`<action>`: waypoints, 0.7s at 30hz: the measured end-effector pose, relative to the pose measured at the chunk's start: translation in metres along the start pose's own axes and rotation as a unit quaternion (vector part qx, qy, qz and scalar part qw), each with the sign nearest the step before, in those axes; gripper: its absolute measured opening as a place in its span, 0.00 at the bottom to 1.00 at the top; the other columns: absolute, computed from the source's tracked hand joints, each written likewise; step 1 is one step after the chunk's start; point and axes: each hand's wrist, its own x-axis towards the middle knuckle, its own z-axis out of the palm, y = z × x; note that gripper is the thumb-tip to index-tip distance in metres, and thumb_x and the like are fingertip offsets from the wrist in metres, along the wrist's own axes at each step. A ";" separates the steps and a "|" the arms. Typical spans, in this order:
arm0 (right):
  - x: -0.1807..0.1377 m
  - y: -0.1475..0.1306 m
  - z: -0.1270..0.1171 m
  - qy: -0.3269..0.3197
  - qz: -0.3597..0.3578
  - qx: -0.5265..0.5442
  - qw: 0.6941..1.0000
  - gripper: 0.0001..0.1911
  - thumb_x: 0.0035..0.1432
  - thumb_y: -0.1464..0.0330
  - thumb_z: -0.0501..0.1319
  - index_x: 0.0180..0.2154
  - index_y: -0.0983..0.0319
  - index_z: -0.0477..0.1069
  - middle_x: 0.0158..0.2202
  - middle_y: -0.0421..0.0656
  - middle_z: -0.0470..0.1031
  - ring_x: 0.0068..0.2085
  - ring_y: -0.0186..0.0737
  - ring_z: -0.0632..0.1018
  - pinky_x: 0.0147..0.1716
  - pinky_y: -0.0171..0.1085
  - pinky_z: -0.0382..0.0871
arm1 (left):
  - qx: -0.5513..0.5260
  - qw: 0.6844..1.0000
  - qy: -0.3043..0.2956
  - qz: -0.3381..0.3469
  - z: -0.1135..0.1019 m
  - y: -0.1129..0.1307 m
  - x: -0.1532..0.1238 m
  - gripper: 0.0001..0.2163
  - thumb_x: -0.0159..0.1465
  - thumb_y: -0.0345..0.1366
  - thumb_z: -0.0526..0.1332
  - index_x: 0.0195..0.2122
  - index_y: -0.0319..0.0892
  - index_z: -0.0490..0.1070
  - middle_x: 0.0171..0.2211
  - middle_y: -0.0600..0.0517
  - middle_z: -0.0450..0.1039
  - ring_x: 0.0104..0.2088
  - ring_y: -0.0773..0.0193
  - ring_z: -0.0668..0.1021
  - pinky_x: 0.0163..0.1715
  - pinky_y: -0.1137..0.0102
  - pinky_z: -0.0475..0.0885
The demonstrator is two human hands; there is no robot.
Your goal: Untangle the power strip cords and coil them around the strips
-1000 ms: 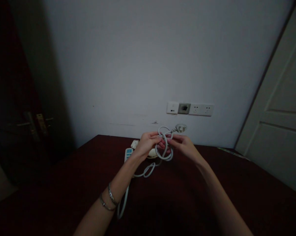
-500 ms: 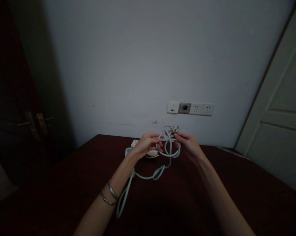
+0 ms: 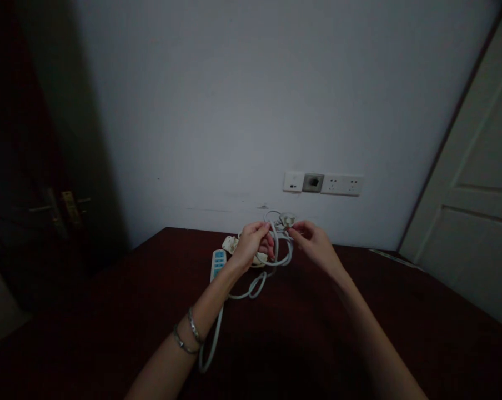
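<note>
A looped white power cord hangs between my hands above the dark table. My left hand is closed on its loops. At the cord's end is a white plug, and my right hand pinches there with thumb and fingertips; whether on the plug or the cord beside it is hard to see. Left of my left hand lies a power strip with blue socket faces, partly hidden by my forearm. Cord from it droops in a loop near my left wrist and has a loose knot further right. Behind my left hand, pale objects are partly covered.
The dark red table meets a pale wall. Wall sockets sit low on the wall, right of my hands. A white door stands at right; a dark door with a handle is at left.
The cord loops and left hand have shifted slightly left and the loops have narrowed. The plug has turned, its prongs no longer showing upward. More of the power strip shows.
</note>
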 end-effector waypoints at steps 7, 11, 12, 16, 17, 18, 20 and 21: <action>-0.019 -0.026 0.013 -0.029 -0.166 -0.263 0.950 0.14 0.57 0.58 0.54 0.26 0.61 0.68 0.27 0.42 0.70 0.27 0.35 0.70 0.27 0.34 0.59 | -0.051 0.997 0.045 0.023 -0.001 0.002 0.001 0.13 0.56 0.43 0.59 0.25 0.39 0.60 0.17 0.58 0.62 0.12 0.75 0.65 0.13 0.75 0.66; -0.022 -0.023 0.016 -0.098 -0.183 -0.325 0.923 0.14 0.59 0.61 0.52 0.29 0.60 0.70 0.31 0.42 0.69 0.28 0.34 0.70 0.26 0.33 0.57 | -0.065 0.995 0.061 0.047 -0.002 0.003 0.002 0.12 0.57 0.42 0.58 0.25 0.40 0.60 0.15 0.59 0.60 0.10 0.75 0.61 0.12 0.75 0.65; -0.021 -0.021 0.016 -0.106 -0.188 -0.336 0.917 0.14 0.60 0.62 0.52 0.29 0.60 0.70 0.31 0.42 0.69 0.29 0.34 0.70 0.26 0.33 0.57 | -0.064 0.995 0.061 0.045 -0.002 0.003 0.002 0.12 0.57 0.41 0.58 0.24 0.40 0.59 0.15 0.59 0.60 0.10 0.75 0.60 0.12 0.75 0.64; -0.019 -0.021 0.013 -0.078 -0.207 -0.394 0.892 0.13 0.61 0.64 0.49 0.30 0.61 0.67 0.33 0.44 0.68 0.34 0.38 0.70 0.25 0.33 0.56 | -0.016 0.996 0.077 0.034 -0.004 0.003 0.002 0.12 0.58 0.43 0.56 0.25 0.40 0.60 0.13 0.60 0.60 0.08 0.76 0.58 0.09 0.77 0.60; -0.019 -0.022 0.012 -0.059 -0.209 -0.409 0.886 0.13 0.62 0.64 0.49 0.30 0.62 0.67 0.34 0.45 0.68 0.36 0.39 0.70 0.25 0.33 0.56 | 0.002 0.996 0.080 0.035 -0.005 0.003 0.002 0.12 0.59 0.43 0.55 0.26 0.39 0.61 0.13 0.60 0.60 0.07 0.76 0.56 0.09 0.77 0.60; -0.018 -0.022 0.012 -0.038 -0.210 -0.422 0.881 0.12 0.62 0.64 0.48 0.31 0.62 0.66 0.34 0.46 0.68 0.37 0.40 0.70 0.25 0.34 0.56 | 0.020 0.996 0.079 0.036 -0.005 0.003 0.003 0.11 0.59 0.42 0.55 0.27 0.39 0.62 0.12 0.61 0.60 0.07 0.77 0.55 0.10 0.77 0.60; -0.018 -0.023 0.011 0.004 -0.208 -0.436 0.875 0.12 0.63 0.64 0.47 0.33 0.63 0.65 0.36 0.48 0.67 0.38 0.42 0.69 0.23 0.34 0.55 | 0.056 0.996 0.067 0.022 -0.006 0.002 0.003 0.10 0.60 0.41 0.53 0.30 0.39 0.64 0.11 0.61 0.59 0.07 0.77 0.55 0.11 0.77 0.62; -0.018 -0.023 0.010 0.023 -0.205 -0.438 0.875 0.12 0.63 0.65 0.47 0.34 0.63 0.65 0.37 0.48 0.67 0.37 0.41 0.69 0.22 0.34 0.54 | 0.075 0.996 0.056 0.007 -0.006 0.001 0.003 0.09 0.61 0.40 0.53 0.31 0.39 0.64 0.11 0.61 0.59 0.07 0.76 0.57 0.12 0.77 0.62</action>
